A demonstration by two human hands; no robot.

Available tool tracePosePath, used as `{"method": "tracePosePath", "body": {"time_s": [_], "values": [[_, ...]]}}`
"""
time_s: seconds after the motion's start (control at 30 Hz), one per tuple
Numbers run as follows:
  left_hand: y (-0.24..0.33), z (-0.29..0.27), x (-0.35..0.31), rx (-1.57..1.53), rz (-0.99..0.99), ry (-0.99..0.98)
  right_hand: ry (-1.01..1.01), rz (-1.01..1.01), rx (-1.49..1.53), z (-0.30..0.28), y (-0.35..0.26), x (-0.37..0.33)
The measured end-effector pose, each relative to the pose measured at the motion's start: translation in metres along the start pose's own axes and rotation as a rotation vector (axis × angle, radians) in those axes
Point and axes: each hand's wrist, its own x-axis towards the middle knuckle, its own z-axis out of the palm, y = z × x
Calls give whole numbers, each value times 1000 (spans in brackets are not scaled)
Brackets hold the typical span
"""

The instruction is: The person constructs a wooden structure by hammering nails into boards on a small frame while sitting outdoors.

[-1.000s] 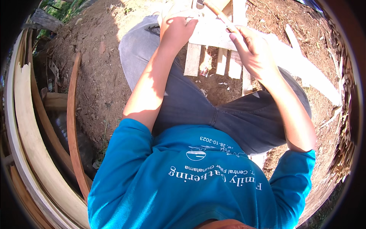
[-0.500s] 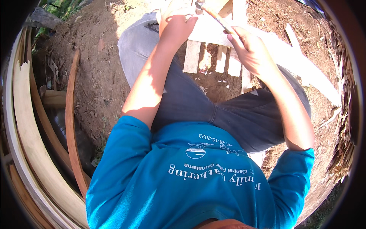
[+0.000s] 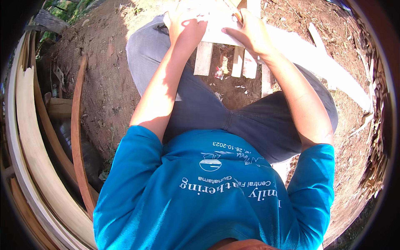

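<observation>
Across both knees, pale plank (image 3: 291,46) lies under left hand (image 3: 186,23) and right hand (image 3: 250,35); each grip's closure unclear.

Hard sunlight falls from above, glaring so strongly on the pale plank (image 3: 300,46) and both hands at the top that detail there washes out. Sharp shadows lie across the dirt ground (image 3: 100,83), and the lower left is dim. Fisheye distortion bends the curved wooden strips (image 3: 29,137) toward a black rim.
</observation>
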Motion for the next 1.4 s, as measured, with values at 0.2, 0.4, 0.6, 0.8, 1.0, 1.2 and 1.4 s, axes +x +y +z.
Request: {"method": "tracePosePath", "body": {"time_s": [0.2, 0.4, 0.6, 0.8, 1.0, 1.2, 1.4], "values": [[54, -16, -19, -513, -570, 5, -21, -8, 17, -6, -2, -3], [17, 9, -41, -1431, -809, -343, -20, -19, -110, 1, -1, 4], [32, 11, -46, -1338, -999, -432, 17, 30, -88, 6, -1, 4], [37, -2, -43, -1441, -888, -574, 14, 28, -107, -4, 5, 7], [42, -14, -47, -1405, -942, -454, 145, 29, 423, -55, -60, -36], [41, -9, -46, -1429, -923, -460, 75, -157, -326, -40, -27, -72], [44, -13, -46, -1362, -960, -458, 87, -30, 224, -50, -64, -71]]}}
